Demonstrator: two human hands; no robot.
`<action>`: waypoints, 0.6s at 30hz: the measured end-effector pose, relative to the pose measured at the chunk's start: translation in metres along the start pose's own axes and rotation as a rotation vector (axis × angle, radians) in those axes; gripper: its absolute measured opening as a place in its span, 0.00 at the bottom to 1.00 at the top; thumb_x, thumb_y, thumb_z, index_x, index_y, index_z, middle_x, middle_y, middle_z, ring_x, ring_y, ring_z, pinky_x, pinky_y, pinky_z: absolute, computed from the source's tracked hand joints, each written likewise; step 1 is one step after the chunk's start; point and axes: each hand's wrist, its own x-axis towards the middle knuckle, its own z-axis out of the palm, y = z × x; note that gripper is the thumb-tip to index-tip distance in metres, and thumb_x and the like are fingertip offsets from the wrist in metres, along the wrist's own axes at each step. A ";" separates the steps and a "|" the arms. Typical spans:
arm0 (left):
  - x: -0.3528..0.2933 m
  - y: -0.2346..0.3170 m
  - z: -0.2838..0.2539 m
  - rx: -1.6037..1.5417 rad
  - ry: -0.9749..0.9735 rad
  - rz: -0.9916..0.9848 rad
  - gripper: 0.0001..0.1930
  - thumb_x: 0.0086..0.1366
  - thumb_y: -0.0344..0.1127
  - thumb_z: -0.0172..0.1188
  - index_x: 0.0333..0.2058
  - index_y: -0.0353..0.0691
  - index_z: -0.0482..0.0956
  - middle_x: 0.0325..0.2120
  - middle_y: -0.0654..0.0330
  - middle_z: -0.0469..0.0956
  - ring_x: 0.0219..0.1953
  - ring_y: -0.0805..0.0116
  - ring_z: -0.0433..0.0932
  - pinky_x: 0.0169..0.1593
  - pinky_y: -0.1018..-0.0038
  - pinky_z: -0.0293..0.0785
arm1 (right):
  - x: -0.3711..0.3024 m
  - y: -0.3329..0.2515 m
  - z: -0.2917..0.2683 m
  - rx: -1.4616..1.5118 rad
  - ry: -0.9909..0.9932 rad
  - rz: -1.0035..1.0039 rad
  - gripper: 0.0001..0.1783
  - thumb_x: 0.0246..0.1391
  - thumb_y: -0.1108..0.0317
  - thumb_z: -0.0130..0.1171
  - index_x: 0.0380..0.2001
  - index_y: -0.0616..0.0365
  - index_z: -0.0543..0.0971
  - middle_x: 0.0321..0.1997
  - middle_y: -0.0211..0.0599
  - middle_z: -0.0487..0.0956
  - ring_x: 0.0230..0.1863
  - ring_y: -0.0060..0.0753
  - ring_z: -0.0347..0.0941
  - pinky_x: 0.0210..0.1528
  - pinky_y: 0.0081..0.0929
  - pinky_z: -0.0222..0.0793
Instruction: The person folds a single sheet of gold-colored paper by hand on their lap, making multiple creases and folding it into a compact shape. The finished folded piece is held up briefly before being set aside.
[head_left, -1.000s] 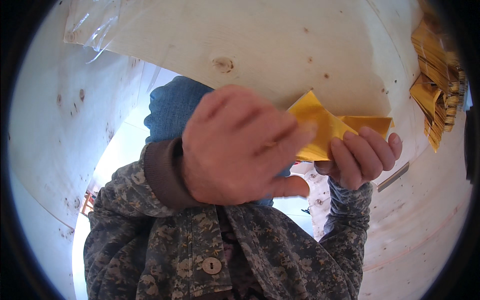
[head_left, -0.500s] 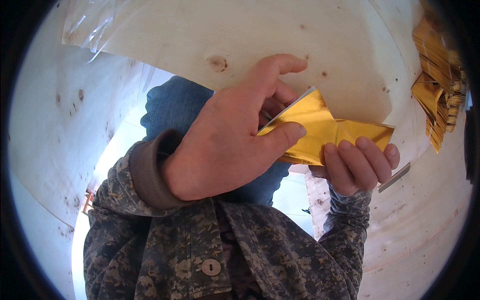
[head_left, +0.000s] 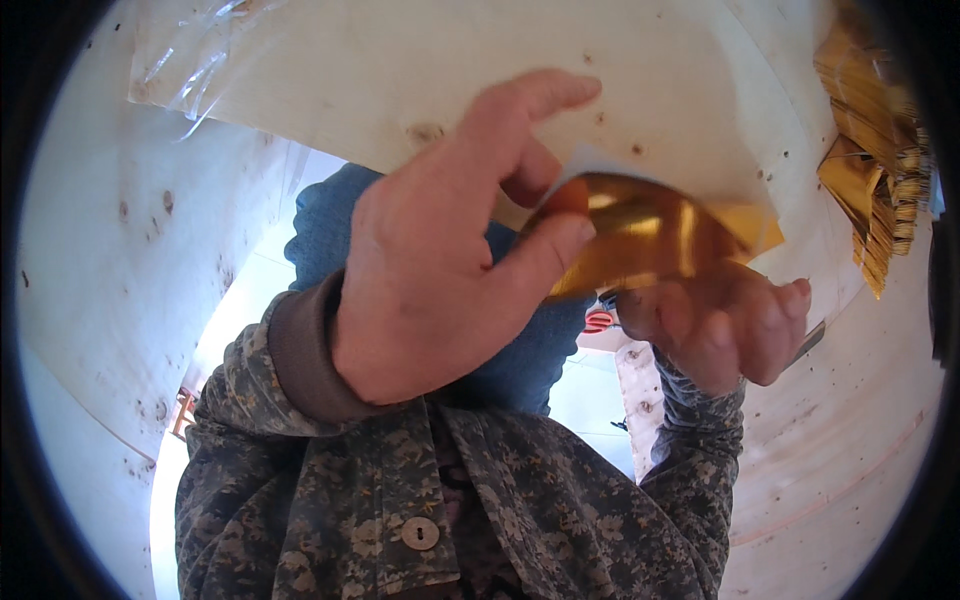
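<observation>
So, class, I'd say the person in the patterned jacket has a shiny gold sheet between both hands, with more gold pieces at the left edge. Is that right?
Not quite: the other gold pieces are at the right edge, as the head view shows. The shiny gold sheet is indeed between the left hand and right hand.

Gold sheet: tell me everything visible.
The gold sheet is glossy and foil-like, pale along its upper left edge, with a brighter part at right. It is bowed into an arch and blurred. The left hand's thumb overlaps its left end; the right hand is at its lower right edge. Exact grips are unclear.
</observation>
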 end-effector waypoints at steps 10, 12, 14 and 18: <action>0.046 -0.014 -0.011 -0.050 0.215 0.064 0.30 0.61 0.24 0.66 0.62 0.44 0.70 0.32 0.63 0.81 0.32 0.78 0.80 0.38 0.81 0.77 | 0.016 -0.005 0.012 0.349 -0.524 0.307 0.25 0.49 0.61 0.66 0.50 0.60 0.82 0.57 0.43 0.79 0.58 0.46 0.73 0.58 0.39 0.71; 0.055 -0.019 -0.008 0.067 0.251 0.132 0.30 0.61 0.24 0.66 0.62 0.44 0.71 0.31 0.63 0.81 0.32 0.77 0.80 0.39 0.80 0.78 | 0.019 -0.007 0.018 0.356 -0.608 0.323 0.28 0.54 0.58 0.63 0.57 0.61 0.79 0.64 0.46 0.75 0.66 0.48 0.69 0.64 0.42 0.66; 0.061 -0.023 -0.008 0.173 0.270 0.162 0.30 0.60 0.24 0.67 0.62 0.44 0.71 0.31 0.63 0.82 0.32 0.76 0.81 0.40 0.79 0.79 | 0.020 -0.008 0.021 0.357 -0.686 0.326 0.29 0.57 0.56 0.61 0.57 0.61 0.78 0.65 0.47 0.74 0.67 0.48 0.68 0.66 0.42 0.64; 0.061 -0.024 -0.008 0.254 0.262 0.122 0.30 0.60 0.26 0.67 0.61 0.45 0.72 0.31 0.63 0.82 0.33 0.74 0.81 0.41 0.77 0.80 | 0.022 -0.009 0.020 0.341 -0.716 0.322 0.30 0.59 0.52 0.59 0.59 0.61 0.77 0.67 0.46 0.72 0.69 0.47 0.66 0.70 0.42 0.59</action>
